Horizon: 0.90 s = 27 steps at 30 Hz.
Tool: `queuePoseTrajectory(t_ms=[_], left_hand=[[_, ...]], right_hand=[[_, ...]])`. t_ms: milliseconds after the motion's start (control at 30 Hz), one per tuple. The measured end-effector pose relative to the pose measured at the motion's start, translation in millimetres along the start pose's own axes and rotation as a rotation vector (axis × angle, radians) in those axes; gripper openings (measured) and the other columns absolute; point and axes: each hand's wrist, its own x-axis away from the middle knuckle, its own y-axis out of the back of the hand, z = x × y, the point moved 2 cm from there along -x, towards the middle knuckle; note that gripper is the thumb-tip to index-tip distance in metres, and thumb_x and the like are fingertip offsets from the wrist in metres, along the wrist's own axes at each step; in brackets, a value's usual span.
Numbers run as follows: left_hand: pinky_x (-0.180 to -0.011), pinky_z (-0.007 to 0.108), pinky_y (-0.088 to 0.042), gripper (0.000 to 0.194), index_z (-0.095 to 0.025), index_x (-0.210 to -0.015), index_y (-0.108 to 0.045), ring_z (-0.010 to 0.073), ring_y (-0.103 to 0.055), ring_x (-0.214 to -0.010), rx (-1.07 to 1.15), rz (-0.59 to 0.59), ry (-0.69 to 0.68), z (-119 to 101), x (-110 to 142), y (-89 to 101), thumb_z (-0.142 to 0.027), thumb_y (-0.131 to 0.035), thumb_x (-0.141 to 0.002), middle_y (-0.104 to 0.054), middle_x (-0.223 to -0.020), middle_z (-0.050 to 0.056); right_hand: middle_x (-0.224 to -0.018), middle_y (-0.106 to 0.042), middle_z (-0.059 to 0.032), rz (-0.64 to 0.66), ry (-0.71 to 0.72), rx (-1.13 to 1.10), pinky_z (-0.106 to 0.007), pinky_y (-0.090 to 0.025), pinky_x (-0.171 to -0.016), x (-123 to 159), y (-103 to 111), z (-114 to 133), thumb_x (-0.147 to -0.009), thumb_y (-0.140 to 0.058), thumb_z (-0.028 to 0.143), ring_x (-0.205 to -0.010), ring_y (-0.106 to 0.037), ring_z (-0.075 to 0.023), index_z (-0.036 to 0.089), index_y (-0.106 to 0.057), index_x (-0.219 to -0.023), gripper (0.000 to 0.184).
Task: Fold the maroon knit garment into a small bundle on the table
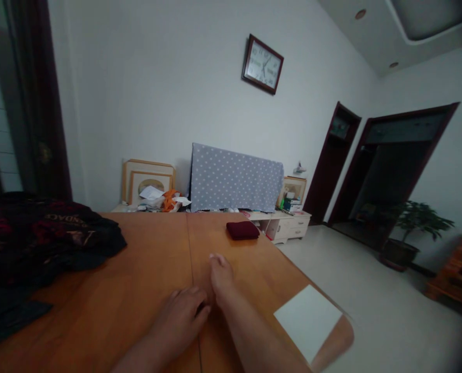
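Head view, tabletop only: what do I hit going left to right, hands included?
Dark patterned fabric → left hand → right hand → folded maroon cloth → white sheet

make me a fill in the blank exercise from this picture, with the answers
The right hand is ____ from the camera than the left hand.
The white sheet lies to the ____ of both hands.
A ____ with numerals hangs on the wall.
A leafy ____ stands in a pot.

Missing words: farther; right; clock; plant.
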Motion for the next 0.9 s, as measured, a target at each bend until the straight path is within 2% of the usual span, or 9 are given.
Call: queuePoseTrajectory(t_ms=[100, 167, 267, 433, 567, 633, 767, 900], left_hand=[[-0.082, 0.033, -0.040, 0.016, -0.024, -0.087, -0.063, 0.0204, -0.061, -0.090, 0.010, -0.029, 0.021, 2.7, 2.1, 3.4, -0.028, -0.048, -0.090, -0.069, -0.093, 0.001], [-0.083, 0.034, -0.040, 0.016, -0.024, -0.087, -0.064, 0.0205, -0.062, -0.091, 0.013, -0.052, 0.051, 3.0, 4.8, 7.5, -0.028, -0.049, -0.089, -0.070, -0.094, 0.001], [-0.082, 0.034, -0.040, 0.016, -0.024, -0.085, -0.066, 0.0209, -0.063, -0.091, -0.004, -0.084, 0.103, 4.7, 7.7, 13.6, -0.031, -0.052, -0.088, -0.071, -0.095, 0.002], [-0.081, 0.034, -0.041, 0.019, -0.025, -0.086, -0.068, 0.0201, -0.063, -0.090, -0.001, -0.168, 0.239, 20.1, 6.2, 17.7, -0.035, -0.052, -0.088, -0.073, -0.094, 0.002], [-0.078, 0.033, -0.042, 0.022, -0.025, -0.086, -0.068, 0.0193, -0.063, -0.086, 0.001, -0.218, 0.333, 32.4, 5.7, 15.7, -0.038, -0.051, -0.090, -0.073, -0.092, 0.001], [-0.076, 0.032, -0.042, 0.023, -0.024, -0.087, -0.068, 0.0192, -0.062, -0.085, -0.018, -0.238, 0.359, 36.7, 5.9, 14.6, -0.039, -0.050, -0.090, -0.073, -0.091, 0.001], [-0.074, 0.031, -0.042, 0.024, -0.023, -0.085, -0.068, 0.0189, -0.060, -0.082, -0.018, -0.290, 0.395, 44.8, 6.9, 12.7, -0.039, -0.051, -0.089, -0.071, -0.087, 0.002], [-0.074, 0.032, -0.042, 0.019, -0.021, -0.079, -0.068, 0.0191, -0.058, -0.079, 0.112, -0.420, 0.442, 55.4, 9.1, 9.0, -0.035, -0.056, -0.084, -0.068, -0.083, 0.004]], right_hand=[[-0.104, -0.072, -0.0081, -0.088, 0.018, -0.003, -0.034, -0.048, -0.087, 7.8, -3.1, 1.5, -0.084, -0.051, 0.056, -0.099, -0.063, -0.0244, 0.021, -0.065, -0.098, 0.040], [-0.078, -0.068, -0.0043, -0.027, 0.025, -0.005, -0.031, -0.048, -0.071, 11.5, -1.4, -1.2, -0.083, -0.048, 0.059, -0.077, -0.061, -0.0213, 0.021, -0.062, -0.081, 0.041], [-0.065, -0.061, -0.0014, 0.097, 0.036, 0.013, -0.028, -0.044, -0.061, 13.2, 4.6, -8.1, -0.081, -0.048, 0.065, -0.064, -0.056, -0.0185, 0.020, -0.059, -0.074, 0.046], [-0.062, -0.057, 0.0003, 0.235, 0.045, 0.184, -0.028, -0.042, -0.057, 4.4, 13.2, -16.7, -0.082, -0.047, 0.065, -0.061, -0.055, -0.0183, 0.021, -0.058, -0.072, 0.047], [-0.058, -0.054, 0.0008, 0.273, 0.193, 0.391, -0.028, -0.040, -0.059, 2.4, 19.0, -9.7, -0.084, -0.043, 0.064, -0.061, -0.053, -0.0184, 0.023, -0.053, -0.065, 0.047], [-0.060, -0.057, -0.0005, 0.314, 0.241, 0.470, -0.029, -0.041, -0.062, 3.2, 20.3, -5.2, -0.086, -0.041, 0.064, -0.064, -0.056, -0.0197, 0.023, -0.053, -0.064, 0.048], [-0.063, -0.064, -0.0037, 0.415, 0.218, 0.545, -0.031, -0.045, -0.063, 5.0, 19.0, -0.7, -0.084, -0.042, 0.064, -0.067, -0.063, -0.0236, 0.023, -0.059, -0.064, 0.049], [-0.072, -0.072, -0.0083, 0.482, 0.242, 0.520, -0.035, -0.050, -0.070, 9.7, 17.3, 3.0, -0.081, -0.047, 0.063, -0.078, -0.069, -0.0300, 0.025, -0.070, -0.072, 0.046]])
